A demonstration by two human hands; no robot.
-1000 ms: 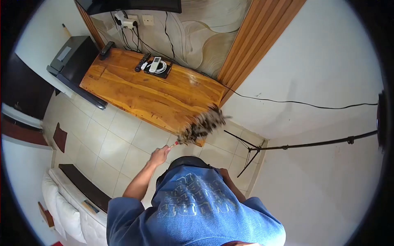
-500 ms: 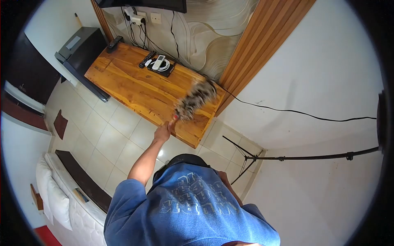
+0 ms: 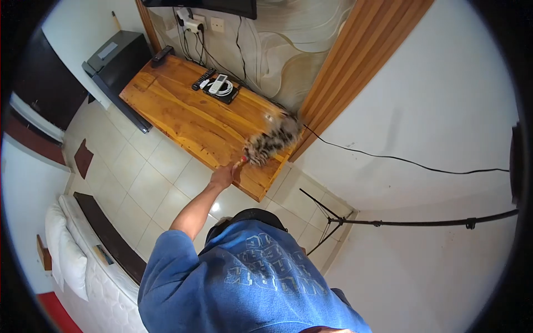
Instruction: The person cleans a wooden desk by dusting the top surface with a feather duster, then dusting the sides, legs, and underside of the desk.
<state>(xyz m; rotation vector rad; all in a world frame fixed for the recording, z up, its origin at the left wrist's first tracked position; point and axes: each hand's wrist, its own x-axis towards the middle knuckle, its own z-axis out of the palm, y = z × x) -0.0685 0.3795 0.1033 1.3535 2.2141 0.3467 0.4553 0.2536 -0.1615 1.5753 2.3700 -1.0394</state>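
My left hand [image 3: 222,176] is closed round the handle of a feather duster [image 3: 272,143] at the front edge of a wooden table [image 3: 177,114]. Brown-and-cream feathers, blurred toward the tip, lie over the table's right end, close to the wooden slats. A red band shows where the handle meets the feathers. My right hand is out of sight, hidden beyond the blue shirt.
On the table are a black box [image 3: 227,97], a white remote [image 3: 219,83] with a coiled white cable, and a black remote [image 3: 204,79]. A black tripod stand [image 3: 338,221] is at the right. A small dark fridge [image 3: 119,66] and a bed [image 3: 105,280] are at the left.
My left hand and the feather duster have shifted slightly right, and the feathers now reach closer to the wooden slats. The whole view has moved a little.
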